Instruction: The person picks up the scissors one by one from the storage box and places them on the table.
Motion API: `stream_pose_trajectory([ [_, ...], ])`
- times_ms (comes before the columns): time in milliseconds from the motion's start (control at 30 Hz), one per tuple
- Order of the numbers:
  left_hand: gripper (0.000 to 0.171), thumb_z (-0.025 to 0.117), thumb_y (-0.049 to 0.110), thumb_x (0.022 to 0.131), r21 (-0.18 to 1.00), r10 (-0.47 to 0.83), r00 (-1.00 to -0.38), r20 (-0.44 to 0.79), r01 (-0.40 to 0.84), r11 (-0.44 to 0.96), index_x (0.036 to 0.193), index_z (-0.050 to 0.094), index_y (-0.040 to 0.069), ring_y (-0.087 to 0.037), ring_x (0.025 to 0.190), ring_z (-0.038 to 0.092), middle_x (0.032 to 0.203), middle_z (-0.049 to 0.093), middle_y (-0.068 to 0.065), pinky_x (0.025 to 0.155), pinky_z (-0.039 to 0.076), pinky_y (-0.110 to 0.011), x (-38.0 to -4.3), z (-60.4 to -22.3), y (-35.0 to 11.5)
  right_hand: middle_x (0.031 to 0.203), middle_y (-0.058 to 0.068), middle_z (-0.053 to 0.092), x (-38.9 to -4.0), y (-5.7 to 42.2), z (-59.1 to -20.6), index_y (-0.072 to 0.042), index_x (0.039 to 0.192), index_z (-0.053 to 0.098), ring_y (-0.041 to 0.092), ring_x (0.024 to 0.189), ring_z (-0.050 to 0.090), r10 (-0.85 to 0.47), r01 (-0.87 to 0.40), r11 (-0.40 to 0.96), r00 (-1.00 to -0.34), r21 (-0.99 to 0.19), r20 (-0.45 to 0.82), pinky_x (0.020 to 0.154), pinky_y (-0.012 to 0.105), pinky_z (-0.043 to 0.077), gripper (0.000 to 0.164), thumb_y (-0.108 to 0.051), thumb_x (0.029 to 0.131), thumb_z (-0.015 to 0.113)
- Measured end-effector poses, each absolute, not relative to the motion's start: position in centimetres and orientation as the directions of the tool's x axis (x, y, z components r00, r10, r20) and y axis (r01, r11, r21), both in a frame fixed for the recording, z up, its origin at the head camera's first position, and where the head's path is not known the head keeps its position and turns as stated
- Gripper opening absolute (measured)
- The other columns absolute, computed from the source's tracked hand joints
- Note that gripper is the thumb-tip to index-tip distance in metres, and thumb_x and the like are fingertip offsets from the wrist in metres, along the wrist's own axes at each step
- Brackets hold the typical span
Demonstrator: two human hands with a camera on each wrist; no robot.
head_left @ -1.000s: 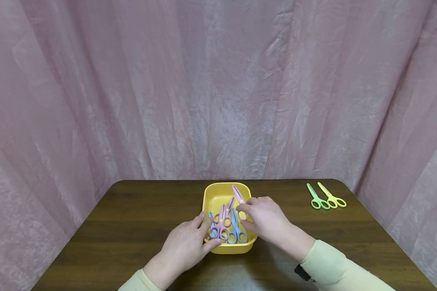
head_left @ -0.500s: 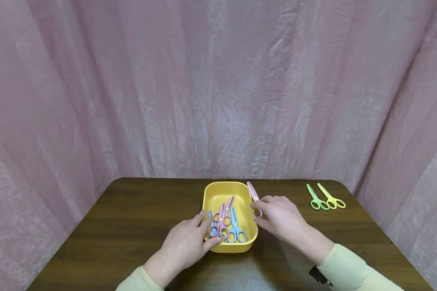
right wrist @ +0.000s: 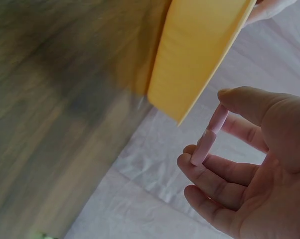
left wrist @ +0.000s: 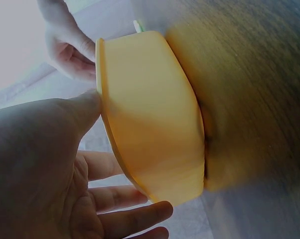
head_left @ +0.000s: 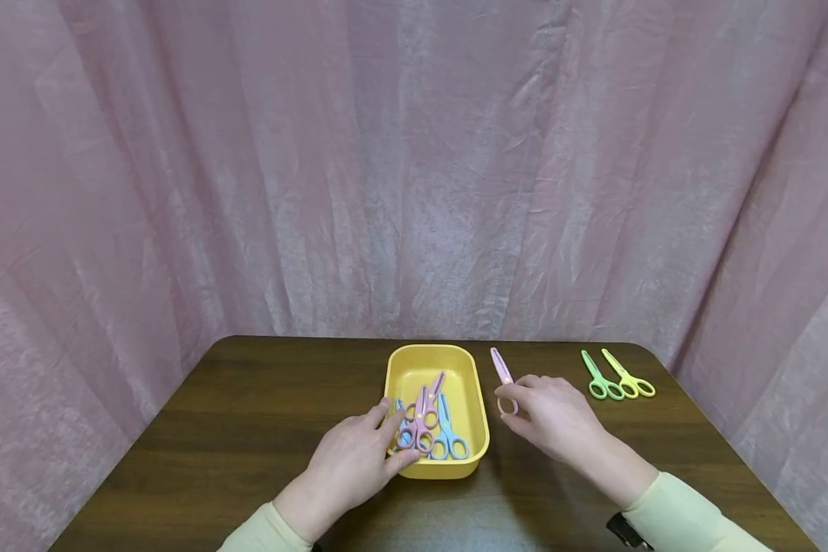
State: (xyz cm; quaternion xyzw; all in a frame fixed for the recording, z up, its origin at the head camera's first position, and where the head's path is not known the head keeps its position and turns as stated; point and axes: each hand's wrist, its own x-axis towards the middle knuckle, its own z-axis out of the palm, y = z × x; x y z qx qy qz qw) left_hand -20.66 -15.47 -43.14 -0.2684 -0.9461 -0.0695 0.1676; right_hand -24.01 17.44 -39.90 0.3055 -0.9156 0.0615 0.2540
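Head view: pinching pink scissors [head_left: 502, 369] in right hand [head_left: 559, 418], now out of yellow tub [head_left: 448, 470]; maybe gripping tub with left hand [head_left: 350, 461].

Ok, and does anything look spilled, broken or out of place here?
Nothing stands out as spilled or broken. The pink scissors and blue scissors in the yellow tray lie somewhat jumbled, but that hardly looks odd.

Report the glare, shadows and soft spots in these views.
Head view: pale glare on the table at bottom centre, a darker shadow below the right hand; left wrist view: upper left corner washed out, left hand mostly in shade, table grain blurred; right wrist view: a soft dark patch, likely shadow, on the blurred table near the yellow tub.
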Motion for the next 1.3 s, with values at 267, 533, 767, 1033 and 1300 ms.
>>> stream_pose_trajectory([
  [267, 0.066, 0.070, 0.058, 0.105, 0.049, 0.478, -0.811, 0.336, 0.522, 0.851, 0.151, 0.068, 0.011, -0.037, 0.113, 0.076, 0.146, 0.067, -0.022, 0.099, 0.060, -0.050, -20.6, -43.0, -15.5, 0.088, -0.007, 0.069, -23.7, 18.8, -40.8, -0.025, 0.097, 0.075, 0.018, 0.069, 0.061, -0.521, -0.572, 0.819, -0.707, 0.046, 0.478, 0.062, 0.040, 0.050, 0.024, -0.019, 0.083, 0.093],
  [533, 0.066, 0.070, 0.058, 0.105, 0.048, 0.480, -0.809, 0.340, 0.524, 0.850, 0.150, 0.068, 0.010, -0.037, 0.111, 0.077, 0.145, 0.067, -0.022, 0.098, 0.060, -0.050, -20.6, -43.2, -15.5, 0.086, -0.009, 0.065, -23.4, 19.5, -41.9, -0.027, 0.091, 0.069, 0.019, 0.069, 0.062, -0.520, -0.552, 0.832, -0.751, 0.046, 0.407, 0.063, 0.041, 0.051, 0.026, -0.022, 0.083, 0.093],
  [767, 0.066, 0.070, 0.058, 0.105, 0.059, 0.474, -0.824, 0.311, 0.515, 0.855, 0.153, 0.067, 0.013, -0.037, 0.116, 0.076, 0.148, 0.066, -0.023, 0.100, 0.059, -0.050, -20.6, -43.0, -15.5, 0.078, -0.012, 0.057, -23.4, 20.0, -42.8, -0.027, 0.089, 0.069, 0.017, 0.065, 0.059, -0.517, -0.539, 0.841, -0.770, 0.052, 0.375, 0.059, 0.038, 0.047, 0.025, -0.022, 0.084, 0.093],
  [1033, 0.066, 0.069, 0.059, 0.105, 0.060, 0.473, -0.824, 0.311, 0.514, 0.856, 0.154, 0.066, 0.015, -0.037, 0.117, 0.075, 0.149, 0.065, -0.023, 0.101, 0.059, -0.050, -20.6, -43.0, -15.5, 0.073, -0.015, 0.052, -23.3, 20.4, -43.8, -0.028, 0.086, 0.069, 0.014, 0.064, 0.055, -0.530, -0.542, 0.838, -0.783, 0.059, 0.327, 0.059, 0.038, 0.046, 0.023, -0.021, 0.084, 0.090],
  [1300, 0.065, 0.071, 0.057, 0.105, 0.053, 0.478, -0.818, 0.319, 0.519, 0.853, 0.153, 0.067, 0.014, -0.038, 0.115, 0.076, 0.149, 0.065, -0.023, 0.101, 0.059, -0.050, -20.6, -43.0, -15.5, 0.072, -0.014, 0.053, -23.3, 20.6, -44.4, -0.027, 0.087, 0.070, 0.015, 0.063, 0.056, -0.536, -0.547, 0.835, -0.780, 0.065, 0.324, 0.059, 0.038, 0.046, 0.024, -0.022, 0.082, 0.093],
])
